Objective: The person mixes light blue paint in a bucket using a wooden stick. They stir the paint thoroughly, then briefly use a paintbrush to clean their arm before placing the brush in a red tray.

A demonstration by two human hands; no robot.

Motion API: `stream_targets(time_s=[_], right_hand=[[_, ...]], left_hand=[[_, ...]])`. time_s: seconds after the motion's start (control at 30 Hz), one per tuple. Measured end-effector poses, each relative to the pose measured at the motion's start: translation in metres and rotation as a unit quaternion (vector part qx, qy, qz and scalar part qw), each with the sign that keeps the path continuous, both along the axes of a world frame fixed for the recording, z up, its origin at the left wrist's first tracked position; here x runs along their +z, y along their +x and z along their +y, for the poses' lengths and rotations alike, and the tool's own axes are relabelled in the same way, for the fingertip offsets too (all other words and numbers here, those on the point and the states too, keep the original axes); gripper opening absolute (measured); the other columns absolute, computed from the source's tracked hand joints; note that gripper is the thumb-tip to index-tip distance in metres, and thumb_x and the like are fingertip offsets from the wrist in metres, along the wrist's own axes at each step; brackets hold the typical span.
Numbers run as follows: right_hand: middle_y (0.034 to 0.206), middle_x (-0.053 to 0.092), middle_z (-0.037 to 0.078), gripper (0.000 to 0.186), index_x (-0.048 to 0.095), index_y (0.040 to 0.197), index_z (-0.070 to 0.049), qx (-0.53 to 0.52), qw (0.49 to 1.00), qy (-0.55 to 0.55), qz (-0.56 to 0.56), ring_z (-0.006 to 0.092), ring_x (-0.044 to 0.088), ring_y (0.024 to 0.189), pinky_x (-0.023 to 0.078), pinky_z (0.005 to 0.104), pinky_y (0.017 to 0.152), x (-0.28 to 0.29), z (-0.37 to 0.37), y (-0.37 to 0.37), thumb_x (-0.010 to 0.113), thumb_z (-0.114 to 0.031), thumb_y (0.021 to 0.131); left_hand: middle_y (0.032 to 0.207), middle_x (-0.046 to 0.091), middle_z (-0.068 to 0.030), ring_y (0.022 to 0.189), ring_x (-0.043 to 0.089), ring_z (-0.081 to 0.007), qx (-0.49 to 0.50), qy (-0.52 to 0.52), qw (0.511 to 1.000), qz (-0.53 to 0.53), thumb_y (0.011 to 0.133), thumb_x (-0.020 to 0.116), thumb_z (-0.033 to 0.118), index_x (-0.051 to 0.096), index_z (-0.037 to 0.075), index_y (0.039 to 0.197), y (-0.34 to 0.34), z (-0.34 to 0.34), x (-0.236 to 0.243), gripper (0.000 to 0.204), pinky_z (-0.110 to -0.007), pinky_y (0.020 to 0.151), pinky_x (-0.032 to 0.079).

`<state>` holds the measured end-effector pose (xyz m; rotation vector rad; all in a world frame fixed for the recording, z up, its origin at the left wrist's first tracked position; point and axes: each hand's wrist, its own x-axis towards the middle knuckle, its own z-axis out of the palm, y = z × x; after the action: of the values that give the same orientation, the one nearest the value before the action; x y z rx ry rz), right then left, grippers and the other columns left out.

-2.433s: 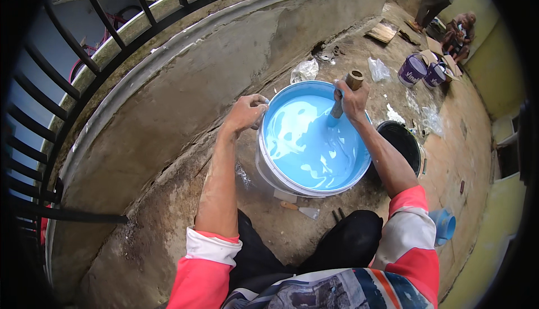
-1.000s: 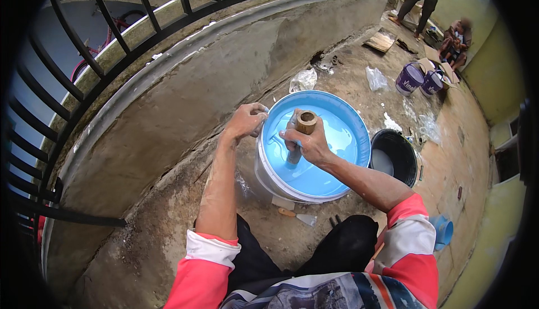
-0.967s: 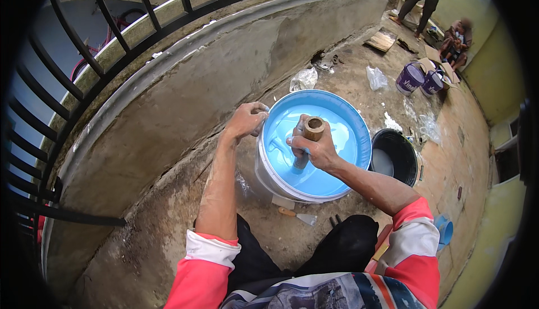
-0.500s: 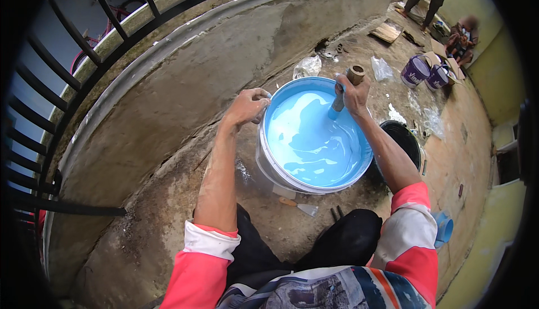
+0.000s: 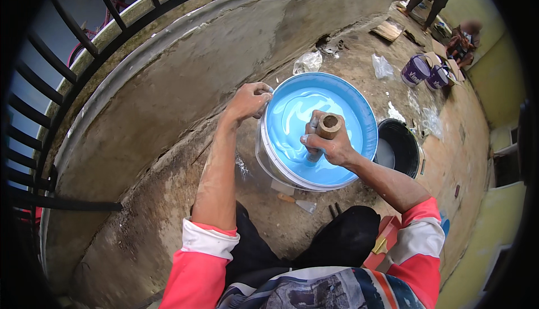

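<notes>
The right hand [image 5: 337,149] clasps a hollow-topped stick [image 5: 330,126] dipped in the bucket [image 5: 303,183] of blue paint [image 5: 296,119]; the left hand [image 5: 250,101] curls at the rim, its grip unclear.

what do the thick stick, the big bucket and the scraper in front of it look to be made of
Thick stick: probably bamboo or wood, dull, going by its brown, hollow round end.

Big bucket: likely plastic, smooth; its whitish outer wall looks cloudy and partly see-through.

Scraper: handle seems wooden, from its orange-tan colour; the flat pale-grey blade is probably metal.
</notes>
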<state>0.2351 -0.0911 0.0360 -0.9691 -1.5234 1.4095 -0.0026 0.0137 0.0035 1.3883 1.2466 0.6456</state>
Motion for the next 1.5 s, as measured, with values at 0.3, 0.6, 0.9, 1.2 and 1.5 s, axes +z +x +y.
stream_targets(time_s=[0.3, 0.6, 0.9, 1.2, 1.5], right_hand=[[0.064, 0.053, 0.002, 0.015, 0.055, 0.080, -0.004, -0.222, 0.969, 0.109, -0.002, 0.0117, 0.052, 0.052, 0.041, 0.0281, 0.048, -0.014, 0.057, 0.070, 0.069, -0.002, 0.086], [0.063, 0.060, 0.005, 0.016, 0.057, 0.078, -0.004, -0.216, 0.959, 0.171, 0.058, 0.0140, 0.057, 0.051, 0.044, 0.0289, 0.046, -0.015, 0.113, 0.069, 0.071, -0.003, 0.087], [0.071, 0.053, 0.003, 0.019, 0.053, 0.091, -0.005, -0.188, 0.974, 0.053, 0.113, 0.0117, 0.049, 0.055, 0.042, 0.0291, 0.052, -0.021, 0.030, 0.117, 0.069, 0.002, 0.084], [0.067, 0.052, 0.003, 0.025, 0.048, 0.086, -0.008, -0.090, 0.981, -0.041, 0.165, 0.0117, 0.049, 0.053, 0.038, 0.0291, 0.048, -0.003, -0.014, 0.043, 0.068, 0.005, 0.079], [0.059, 0.061, 0.002, 0.014, 0.060, 0.072, -0.003, -0.095, 0.986, 0.126, 0.057, 0.0101, 0.057, 0.052, 0.044, 0.0280, 0.048, -0.017, 0.069, -0.057, 0.072, -0.006, 0.079]], left_hand=[[0.094, 0.073, -0.0122, 0.075, 0.070, -0.0178, 0.019, 0.002, 1.000, 0.008, 0.087, 0.064, 0.019, 0.070, 0.002, 0.113, 0.000, 0.000, 0.003, 0.032, -0.033, 0.065, 0.058], [0.091, 0.071, -0.0100, 0.070, 0.067, -0.0159, 0.023, 0.000, 1.000, -0.006, 0.088, 0.064, 0.018, 0.071, 0.003, 0.111, 0.000, 0.003, 0.000, 0.029, -0.033, 0.063, 0.057], [0.092, 0.071, -0.0095, 0.074, 0.066, -0.0150, 0.030, -0.001, 1.000, 0.005, 0.087, 0.064, 0.020, 0.071, 0.003, 0.112, 0.003, -0.001, 0.000, 0.031, -0.031, 0.065, 0.057], [0.100, 0.071, -0.0108, 0.074, 0.066, -0.0159, -0.002, 0.006, 0.999, 0.032, 0.090, 0.065, 0.022, 0.068, 0.003, 0.119, -0.001, 0.001, 0.003, 0.034, -0.031, 0.067, 0.056], [0.088, 0.071, -0.0078, 0.070, 0.065, -0.0157, 0.017, 0.016, 0.999, -0.023, 0.088, 0.065, 0.020, 0.070, 0.002, 0.112, -0.002, 0.003, -0.006, 0.031, -0.032, 0.062, 0.057]])
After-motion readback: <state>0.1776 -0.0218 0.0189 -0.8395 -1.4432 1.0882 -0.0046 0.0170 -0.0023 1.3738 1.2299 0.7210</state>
